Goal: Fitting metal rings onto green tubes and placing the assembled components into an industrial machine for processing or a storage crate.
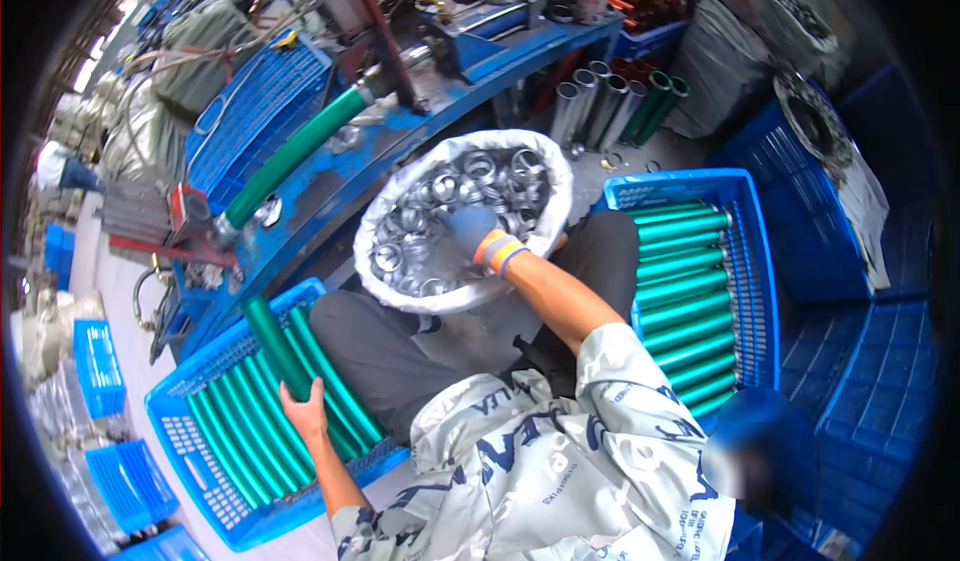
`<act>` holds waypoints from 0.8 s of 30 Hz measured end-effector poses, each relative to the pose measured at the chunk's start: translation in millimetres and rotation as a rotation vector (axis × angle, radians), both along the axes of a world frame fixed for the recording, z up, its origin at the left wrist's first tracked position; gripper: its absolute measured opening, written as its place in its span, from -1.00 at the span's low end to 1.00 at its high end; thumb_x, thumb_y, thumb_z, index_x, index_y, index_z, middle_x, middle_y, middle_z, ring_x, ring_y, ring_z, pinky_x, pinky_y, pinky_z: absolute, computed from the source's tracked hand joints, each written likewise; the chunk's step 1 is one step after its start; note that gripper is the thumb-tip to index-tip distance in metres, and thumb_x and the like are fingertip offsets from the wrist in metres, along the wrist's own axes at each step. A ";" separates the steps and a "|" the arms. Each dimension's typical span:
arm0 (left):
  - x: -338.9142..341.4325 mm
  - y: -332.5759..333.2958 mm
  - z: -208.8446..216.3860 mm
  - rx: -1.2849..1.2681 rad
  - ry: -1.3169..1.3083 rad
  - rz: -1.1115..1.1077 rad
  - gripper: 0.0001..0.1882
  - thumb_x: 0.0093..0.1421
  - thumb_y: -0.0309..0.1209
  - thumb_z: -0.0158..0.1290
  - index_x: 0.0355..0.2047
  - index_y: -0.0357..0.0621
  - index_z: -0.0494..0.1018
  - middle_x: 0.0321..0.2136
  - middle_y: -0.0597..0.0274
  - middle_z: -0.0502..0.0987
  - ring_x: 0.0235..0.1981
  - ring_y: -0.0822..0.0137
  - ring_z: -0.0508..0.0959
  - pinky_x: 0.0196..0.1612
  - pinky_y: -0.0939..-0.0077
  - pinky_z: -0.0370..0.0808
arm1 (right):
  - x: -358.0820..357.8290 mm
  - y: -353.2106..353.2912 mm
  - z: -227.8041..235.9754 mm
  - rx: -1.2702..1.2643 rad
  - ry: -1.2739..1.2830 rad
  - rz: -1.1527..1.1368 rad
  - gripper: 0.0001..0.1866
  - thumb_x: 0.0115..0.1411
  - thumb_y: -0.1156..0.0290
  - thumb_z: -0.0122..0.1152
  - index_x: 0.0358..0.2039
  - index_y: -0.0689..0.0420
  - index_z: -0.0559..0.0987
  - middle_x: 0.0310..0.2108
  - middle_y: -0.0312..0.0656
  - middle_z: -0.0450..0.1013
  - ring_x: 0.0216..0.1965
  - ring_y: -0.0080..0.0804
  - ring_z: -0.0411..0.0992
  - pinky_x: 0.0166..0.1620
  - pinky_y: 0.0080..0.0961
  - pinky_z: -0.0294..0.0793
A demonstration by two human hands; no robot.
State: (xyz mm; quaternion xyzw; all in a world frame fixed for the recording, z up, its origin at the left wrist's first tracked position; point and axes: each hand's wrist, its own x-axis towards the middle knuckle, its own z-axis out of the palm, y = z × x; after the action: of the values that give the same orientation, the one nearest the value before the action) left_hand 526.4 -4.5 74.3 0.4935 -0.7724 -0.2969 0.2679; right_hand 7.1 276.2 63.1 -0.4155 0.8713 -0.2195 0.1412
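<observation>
At near left, a blue crate; right and far of it, a white-lined tub. Over the crate, a green tube: looks stiff, slick, fairly light; best gripped mid-length. Left hand bare, thumb and fingers round its near end. Right hand gloved, in the tub; fingers hidden, can't tell how closed. Rings about it: small, hard, probably slippery; pinch by the rim.

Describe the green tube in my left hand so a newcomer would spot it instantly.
Start at the blue basket at lower left, with its row of green tubes. The held tube has its near end in the bare left hand; unlike its neighbours, its far end overlaps the basket's rim.
</observation>
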 end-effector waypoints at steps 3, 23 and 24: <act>-62.2 45.5 66.1 0.214 0.092 -0.195 -0.12 0.23 -0.36 0.56 0.43 -0.48 0.37 0.17 -0.07 0.68 0.09 0.11 0.71 0.25 0.21 0.64 | 2.7 -10.2 -86.1 0.100 0.287 -0.145 -0.62 0.44 0.19 0.22 0.17 0.00 0.75 -0.09 0.09 0.77 -0.12 0.12 0.79 -0.06 0.10 0.77; -164.4 98.7 240.6 -0.113 -0.292 -0.708 -0.31 0.01 -0.41 0.43 0.24 -0.03 0.66 -0.06 0.08 0.77 -0.08 -0.05 0.80 0.02 0.13 0.71 | 88.1 61.4 77.9 -1.176 -1.621 -0.043 -0.43 0.46 0.13 0.54 0.34 0.18 0.64 0.25 -0.18 0.66 0.25 -0.28 0.65 0.26 -0.23 0.74; -163.2 98.8 244.0 -0.112 -0.290 -0.696 -0.31 0.01 -0.41 0.43 0.24 -0.03 0.66 -0.06 0.08 0.77 -0.08 -0.05 0.80 0.02 0.13 0.71 | 90.3 58.8 86.0 -1.159 -1.512 -0.026 -0.48 0.46 0.28 0.49 0.34 0.21 0.63 0.25 -0.16 0.65 0.26 -0.30 0.65 0.27 -0.25 0.72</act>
State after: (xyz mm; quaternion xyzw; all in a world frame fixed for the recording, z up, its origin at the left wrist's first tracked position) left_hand 363.2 94.2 318.2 0.2232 -0.9386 -0.2545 0.0656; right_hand 97.4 335.1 149.1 -0.1591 0.3093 -0.8295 0.4369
